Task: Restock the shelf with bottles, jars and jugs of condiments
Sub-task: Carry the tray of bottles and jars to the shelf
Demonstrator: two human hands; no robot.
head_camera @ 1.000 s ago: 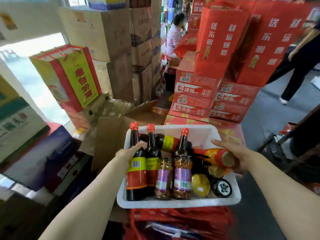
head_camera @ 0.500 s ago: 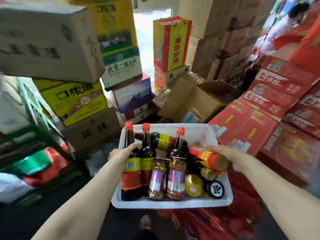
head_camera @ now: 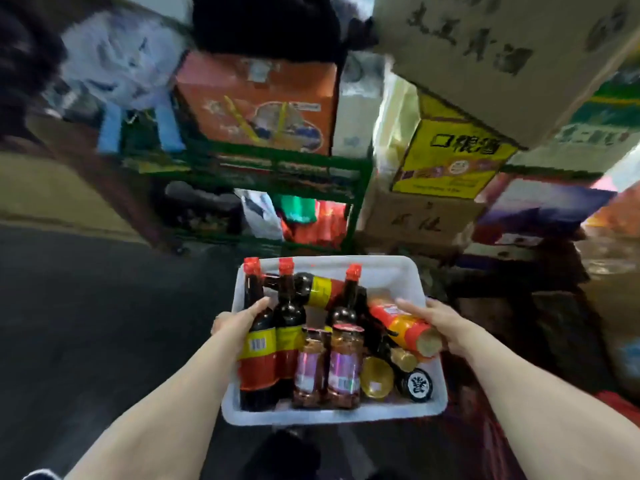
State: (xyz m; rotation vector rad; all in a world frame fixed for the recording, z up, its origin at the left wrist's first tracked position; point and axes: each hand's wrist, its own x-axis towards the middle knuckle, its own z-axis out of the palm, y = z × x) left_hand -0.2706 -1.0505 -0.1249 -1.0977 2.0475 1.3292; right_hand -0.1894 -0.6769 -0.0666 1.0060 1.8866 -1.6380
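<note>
White plastic tub (head_camera: 398, 271), carried at its two side rims: the left hand (head_camera: 239, 318) grips the left rim, thumb laid against a dark sauce bottle (head_camera: 258, 344) standing in the near left corner; the right hand (head_camera: 438, 322) grips the right rim, fingers over an orange bottle (head_camera: 403, 323) lying on its side. Two more red-capped bottles stand upright, a fourth lies across the far edge. Two chilli jars (head_camera: 329, 367) stand at the near edge. Behind, a green shelf rack (head_camera: 277, 161) and a yellow carton (head_camera: 453, 157), both blurred.
</note>
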